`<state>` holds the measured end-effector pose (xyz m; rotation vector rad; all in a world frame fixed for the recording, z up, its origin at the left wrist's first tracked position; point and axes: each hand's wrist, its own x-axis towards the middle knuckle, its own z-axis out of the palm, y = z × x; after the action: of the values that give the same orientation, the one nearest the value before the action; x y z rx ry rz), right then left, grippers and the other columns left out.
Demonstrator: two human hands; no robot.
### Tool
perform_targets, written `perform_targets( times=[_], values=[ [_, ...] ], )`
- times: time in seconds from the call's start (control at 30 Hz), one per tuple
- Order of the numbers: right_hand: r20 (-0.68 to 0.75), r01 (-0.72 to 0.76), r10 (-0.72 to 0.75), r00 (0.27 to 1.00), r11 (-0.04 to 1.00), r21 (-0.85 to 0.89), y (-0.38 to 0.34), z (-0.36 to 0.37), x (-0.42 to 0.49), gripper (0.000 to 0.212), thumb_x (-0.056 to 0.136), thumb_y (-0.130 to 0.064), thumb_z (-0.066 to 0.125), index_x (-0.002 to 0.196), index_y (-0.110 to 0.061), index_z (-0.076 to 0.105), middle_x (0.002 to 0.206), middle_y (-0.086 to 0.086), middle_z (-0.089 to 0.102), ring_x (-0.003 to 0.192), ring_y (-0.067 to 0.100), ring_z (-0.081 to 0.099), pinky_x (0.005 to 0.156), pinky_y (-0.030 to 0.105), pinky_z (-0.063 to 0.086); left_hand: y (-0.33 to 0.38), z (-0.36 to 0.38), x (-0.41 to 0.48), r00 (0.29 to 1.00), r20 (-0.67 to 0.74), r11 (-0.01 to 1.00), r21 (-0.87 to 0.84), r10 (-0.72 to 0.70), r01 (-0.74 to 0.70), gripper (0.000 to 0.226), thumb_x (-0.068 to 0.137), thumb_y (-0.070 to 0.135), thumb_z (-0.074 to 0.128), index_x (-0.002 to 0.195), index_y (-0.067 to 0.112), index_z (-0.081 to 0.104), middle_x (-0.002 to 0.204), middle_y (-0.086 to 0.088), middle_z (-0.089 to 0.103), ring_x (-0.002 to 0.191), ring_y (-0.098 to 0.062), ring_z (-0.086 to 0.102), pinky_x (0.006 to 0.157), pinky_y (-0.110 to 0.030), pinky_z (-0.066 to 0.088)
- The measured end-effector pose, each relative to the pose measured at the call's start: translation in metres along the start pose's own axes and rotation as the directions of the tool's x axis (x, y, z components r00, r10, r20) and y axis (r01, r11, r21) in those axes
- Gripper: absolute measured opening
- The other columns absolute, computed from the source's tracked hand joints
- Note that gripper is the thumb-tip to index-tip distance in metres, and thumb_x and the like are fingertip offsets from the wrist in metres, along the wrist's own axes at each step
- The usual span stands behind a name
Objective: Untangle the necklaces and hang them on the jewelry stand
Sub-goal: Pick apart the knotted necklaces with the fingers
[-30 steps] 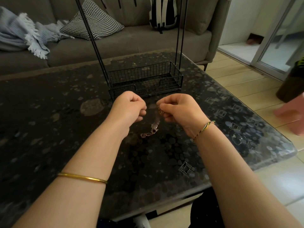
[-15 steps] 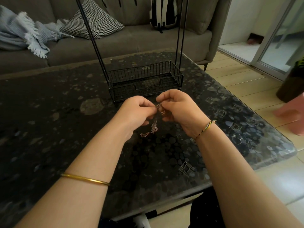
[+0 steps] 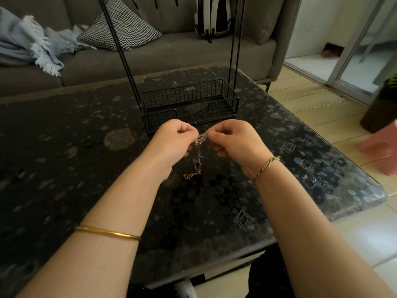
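Necklaces (image 3: 198, 152), a tangled clump of thin chains, hang just in front of the jewelry stand (image 3: 190, 105), on the person's side of its wire basket base. The left hand (image 3: 173, 143) and the right hand (image 3: 235, 141) each pinch the top of the clump with curled fingers, their fingertips nearly meeting. The loose end trails down towards the dark glass table (image 3: 64, 168) that bears the stand; whether it touches the glass I cannot tell. A gold bangle (image 3: 107, 232) circles the left forearm and a woven bracelet (image 3: 266, 166) the right wrist. Behind the stand is a grey sofa (image 3: 171, 54) with a checked cushion (image 3: 126, 29), a pale blanket (image 3: 32, 44) and a backpack (image 3: 212, 16). Right of the stand, off the table, is a pink stool (image 3: 382, 151).
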<state>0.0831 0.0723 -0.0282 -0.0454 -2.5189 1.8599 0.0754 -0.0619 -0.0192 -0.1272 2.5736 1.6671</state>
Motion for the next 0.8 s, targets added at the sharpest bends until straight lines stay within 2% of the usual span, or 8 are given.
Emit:
perform_targets(
  times=[0.1, 0.2, 0.33, 0.5, 0.57, 0.63, 0.7, 0.8],
  values=[
    [0.002, -0.044, 0.044, 0.999, 0.995, 0.087, 0.0005, 0.0009, 0.0014, 0.012, 0.094, -0.011, 0.054, 0.086, -0.01, 0.062, 0.077, 0.001, 0.059, 0.07, 0.009, 0.056, 0.063, 0.023, 0.05, 0.0003, -0.0008, -0.0011, 0.998, 0.062, 1.0, 0.011, -0.012, 0.011, 0.011, 0.095, 0.013, 0.057, 0.096, 0.021, 0.063, 0.096, 0.002, 0.063, 0.088, -0.011, 0.059, 0.08, -0.029, 0.053],
    [0.026, -0.076, 0.073, 0.997, 0.985, 0.152, 0.0006, 0.0026, 0.0023, 0.017, 0.096, -0.008, 0.05, 0.081, -0.013, 0.059, 0.077, 0.002, 0.06, 0.067, 0.009, 0.056, 0.06, 0.022, 0.05, 0.0008, -0.0005, -0.0026, 0.995, 0.096, 0.999, 0.051, -0.004, -0.001, 0.015, 0.092, 0.01, 0.06, 0.089, 0.023, 0.064, 0.095, 0.001, 0.065, 0.089, -0.013, 0.06, 0.081, -0.031, 0.053],
    [0.039, -0.092, 0.087, 0.995, 0.982, 0.166, 0.0007, 0.0005, 0.0032, 0.02, 0.095, -0.004, 0.049, 0.082, -0.015, 0.059, 0.076, 0.002, 0.059, 0.063, 0.008, 0.054, 0.056, 0.021, 0.049, 0.0002, 0.0018, -0.0031, 0.998, 0.054, 0.994, 0.107, 0.017, -0.023, 0.018, 0.09, 0.009, 0.061, 0.081, 0.024, 0.064, 0.09, 0.0, 0.065, 0.089, -0.015, 0.061, 0.083, -0.036, 0.055],
    [0.136, -0.101, 0.078, 0.988, 0.98, 0.169, -0.0009, 0.0001, -0.0008, 0.018, 0.094, -0.008, 0.054, 0.081, -0.012, 0.066, 0.068, 0.0, 0.059, 0.059, 0.005, 0.052, 0.055, 0.017, 0.049, 0.0002, 0.0029, -0.0017, 1.0, 0.005, 1.0, 0.002, 0.02, -0.02, 0.014, 0.095, 0.01, 0.056, 0.088, 0.021, 0.062, 0.094, 0.0, 0.065, 0.087, -0.011, 0.062, 0.073, -0.026, 0.055],
    [0.118, -0.085, 0.065, 0.991, 0.982, 0.171, -0.0017, 0.0013, -0.0019, 0.012, 0.09, -0.012, 0.061, 0.08, -0.01, 0.067, 0.067, 0.0, 0.059, 0.057, 0.005, 0.052, 0.055, 0.016, 0.049, 0.0002, 0.0022, -0.0013, 0.999, -0.011, 0.999, -0.009, 0.04, -0.04, 0.013, 0.094, 0.01, 0.056, 0.089, 0.021, 0.062, 0.09, 0.001, 0.063, 0.081, -0.009, 0.061, 0.066, -0.022, 0.053],
    [0.091, -0.056, 0.047, 0.995, 0.994, 0.094, -0.0017, 0.0018, -0.0019, 0.01, 0.087, -0.015, 0.066, 0.077, -0.011, 0.066, 0.066, 0.001, 0.058, 0.057, 0.006, 0.052, 0.055, 0.017, 0.048, -0.0001, 0.0014, -0.0013, 0.998, -0.012, 0.998, -0.009, 0.055, -0.055, 0.012, 0.094, 0.011, 0.057, 0.09, 0.022, 0.062, 0.088, 0.001, 0.063, 0.079, -0.009, 0.06, 0.064, -0.022, 0.051],
    [0.081, -0.048, 0.045, 0.996, 0.998, 0.04, -0.0014, 0.0022, -0.0016, 0.011, 0.087, -0.014, 0.066, 0.076, -0.012, 0.064, 0.067, 0.001, 0.057, 0.059, 0.007, 0.051, 0.055, 0.017, 0.048, -0.0009, 0.0004, -0.0016, 0.998, 0.001, 0.998, -0.015, 0.056, -0.056, 0.015, 0.093, 0.008, 0.059, 0.09, 0.022, 0.062, 0.089, -0.001, 0.064, 0.08, -0.01, 0.061, 0.063, -0.021, 0.049],
    [0.065, -0.077, 0.071, 0.995, 0.992, 0.101, -0.0009, 0.0025, -0.0001, 0.009, 0.089, -0.01, 0.06, 0.08, -0.01, 0.062, 0.07, 0.002, 0.056, 0.062, 0.008, 0.051, 0.057, 0.019, 0.047, -0.0019, -0.001, -0.002, 0.999, 0.016, 0.999, -0.013, 0.042, -0.042, 0.018, 0.091, 0.003, 0.06, 0.091, 0.021, 0.062, 0.092, -0.004, 0.067, 0.085, -0.012, 0.065, 0.064, -0.021, 0.05]
  ],
)
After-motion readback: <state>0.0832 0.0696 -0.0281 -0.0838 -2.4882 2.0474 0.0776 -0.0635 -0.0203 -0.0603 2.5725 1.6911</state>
